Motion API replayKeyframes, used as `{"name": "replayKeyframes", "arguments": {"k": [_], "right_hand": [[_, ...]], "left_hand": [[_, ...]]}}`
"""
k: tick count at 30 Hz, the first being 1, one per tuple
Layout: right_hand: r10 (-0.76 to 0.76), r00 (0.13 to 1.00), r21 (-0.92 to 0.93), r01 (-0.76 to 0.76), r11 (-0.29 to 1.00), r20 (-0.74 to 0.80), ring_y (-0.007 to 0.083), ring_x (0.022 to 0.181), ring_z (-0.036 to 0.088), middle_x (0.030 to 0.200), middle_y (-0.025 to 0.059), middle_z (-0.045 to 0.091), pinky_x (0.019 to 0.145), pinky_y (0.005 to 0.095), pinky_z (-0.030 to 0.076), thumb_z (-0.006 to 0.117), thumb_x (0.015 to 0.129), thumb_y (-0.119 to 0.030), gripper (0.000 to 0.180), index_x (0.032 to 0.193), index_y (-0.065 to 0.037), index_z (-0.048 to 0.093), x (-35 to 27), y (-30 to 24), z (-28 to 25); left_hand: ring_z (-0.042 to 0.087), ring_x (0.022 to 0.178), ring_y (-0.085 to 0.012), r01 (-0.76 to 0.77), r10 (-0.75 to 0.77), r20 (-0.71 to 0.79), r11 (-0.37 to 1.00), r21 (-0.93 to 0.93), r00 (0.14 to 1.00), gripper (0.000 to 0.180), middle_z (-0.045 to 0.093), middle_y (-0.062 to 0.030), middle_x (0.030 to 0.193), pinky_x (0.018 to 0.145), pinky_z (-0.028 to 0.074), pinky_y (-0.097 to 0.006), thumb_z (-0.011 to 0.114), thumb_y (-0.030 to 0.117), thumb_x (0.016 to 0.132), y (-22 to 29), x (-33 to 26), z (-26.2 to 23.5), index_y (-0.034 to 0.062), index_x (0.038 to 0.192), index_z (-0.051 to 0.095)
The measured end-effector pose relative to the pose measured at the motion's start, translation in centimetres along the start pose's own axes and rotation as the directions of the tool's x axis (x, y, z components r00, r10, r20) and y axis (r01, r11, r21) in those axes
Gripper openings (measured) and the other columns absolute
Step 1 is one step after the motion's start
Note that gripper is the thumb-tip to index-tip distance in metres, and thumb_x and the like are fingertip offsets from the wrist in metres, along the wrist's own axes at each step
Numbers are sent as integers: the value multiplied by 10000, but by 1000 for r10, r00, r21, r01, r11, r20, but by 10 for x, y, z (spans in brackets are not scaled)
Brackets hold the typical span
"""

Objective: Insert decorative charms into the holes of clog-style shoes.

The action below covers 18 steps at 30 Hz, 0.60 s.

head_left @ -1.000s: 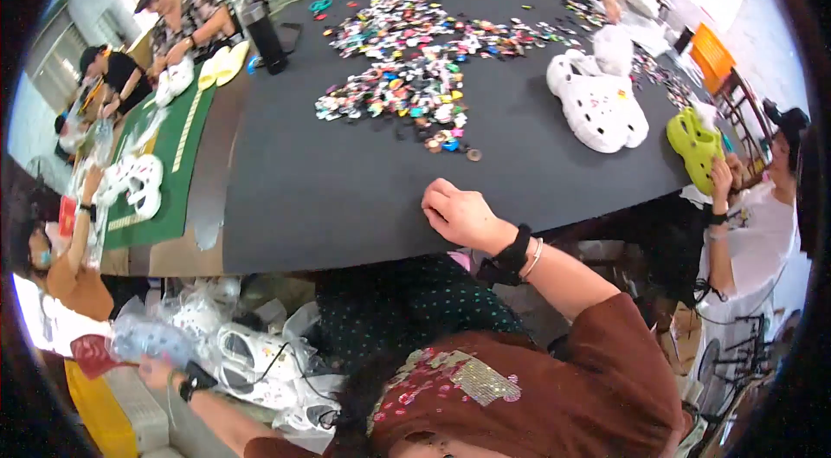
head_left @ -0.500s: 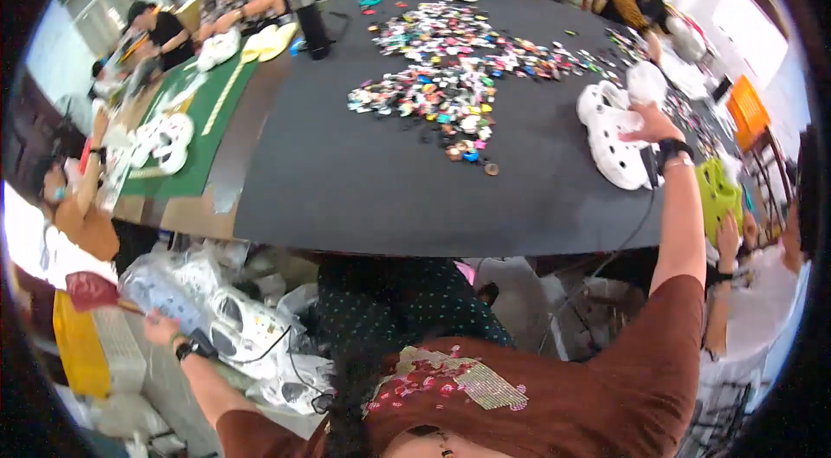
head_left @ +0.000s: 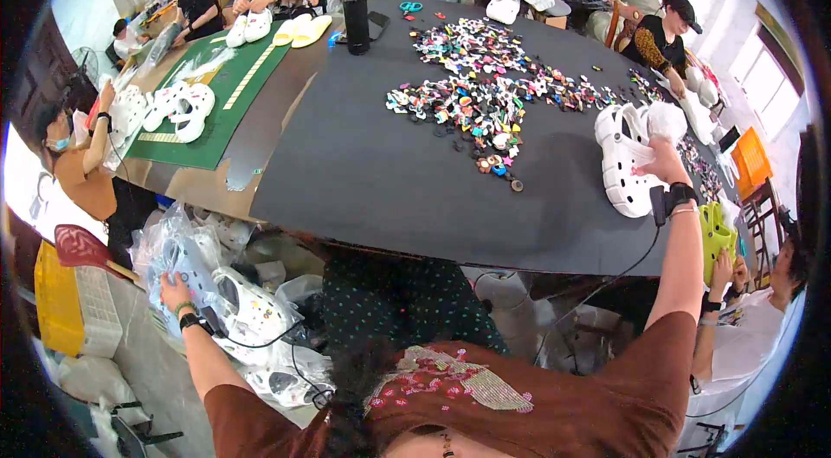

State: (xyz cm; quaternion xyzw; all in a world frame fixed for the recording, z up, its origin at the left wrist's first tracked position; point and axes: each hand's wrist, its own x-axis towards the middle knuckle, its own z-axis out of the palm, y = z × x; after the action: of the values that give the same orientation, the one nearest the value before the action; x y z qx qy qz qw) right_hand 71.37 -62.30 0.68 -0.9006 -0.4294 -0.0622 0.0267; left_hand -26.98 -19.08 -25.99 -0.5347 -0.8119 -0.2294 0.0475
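On the right of the dark table, my right hand is closed on a pair of white clogs with holes in the uppers. A white wad of stuffing bulges beside its fingers. Below the table's left edge, my left hand grips the side of a light blue clog that lies in clear plastic wrap; its fingertips are partly hidden. Next to that lie more white clogs in clear bags. A dark red mesh paddle with a wooden handle is just left of my left hand.
Piles of small colourful shoe charms spread over the dark table. A black bottle stands at the back. White clogs rest on a green mat at left. Co-workers sit around; one at right holds a green clog.
My left hand has moved from beside the paddle's handle onto the light blue clog. My right hand stays on the white clogs, which are tilted a little more upright. The view has shifted.
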Motion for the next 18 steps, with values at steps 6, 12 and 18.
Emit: {"name": "replayKeyframes", "arguments": {"k": [6,12,18], "right_hand": [[-556,821,-60,553,831,-127,375,1057,550,1108,184,560,909,444,458,862,511,-322,682,1074,-35,604,-1,-133,-59],[-838,543,106,832,545,53,346,949,577,998,130,562,791,422,470,794,566,-209,424,914,-52,609,-5,-304,-81],[-966,104,44,994,96,-235,330,771,632,775,113,623,674,400,500,692,677,-91,188,822,-17,598,-8,-400,-46]], "left_hand": [[518,1187,-413,171,-192,119,972,163,974,626,553,-251,1270,959,433,-515,607,395,864,28,2,-43,202,1423,402],[390,1287,-443,-129,165,-153,967,221,974,682,466,-258,1363,1078,306,-517,661,311,835,83,-19,-112,116,1428,384],[445,1254,-393,-697,610,-356,686,-212,708,430,514,-222,1313,1065,339,-453,666,135,828,218,-83,-193,66,1241,570]]}}
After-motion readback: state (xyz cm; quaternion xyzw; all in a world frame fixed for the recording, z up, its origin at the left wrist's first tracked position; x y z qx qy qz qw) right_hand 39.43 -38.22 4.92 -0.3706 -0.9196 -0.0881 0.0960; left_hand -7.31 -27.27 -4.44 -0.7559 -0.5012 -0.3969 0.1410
